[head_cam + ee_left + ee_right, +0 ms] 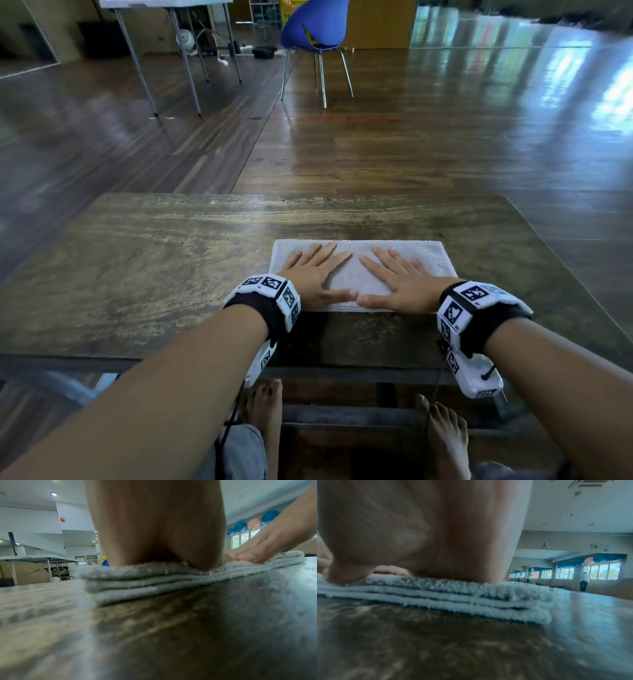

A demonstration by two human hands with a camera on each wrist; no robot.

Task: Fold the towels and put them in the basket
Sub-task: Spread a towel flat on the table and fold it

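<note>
A grey towel (435, 255) lies folded into a flat rectangle on the dark wooden table (154, 260), near its front edge. Both my hands press flat on it, fingers straight and spread. My left hand (315, 272) covers the towel's left half and my right hand (399, 277) the right half, thumbs nearly meeting at the near edge. In the left wrist view the heel of my left hand (157, 527) rests on the stacked towel layers (137, 582), with my right hand (254, 553) beyond. The right wrist view shows my right palm (428, 534) on the same folded layers (453, 599). No basket is in view.
The table's far edge (308, 197) gives onto a glossy wooden floor. A blue chair (313, 31) and a folding table (164, 7) stand far behind. My bare feet (445, 438) are under the table. People (583, 581) walk in the distance.
</note>
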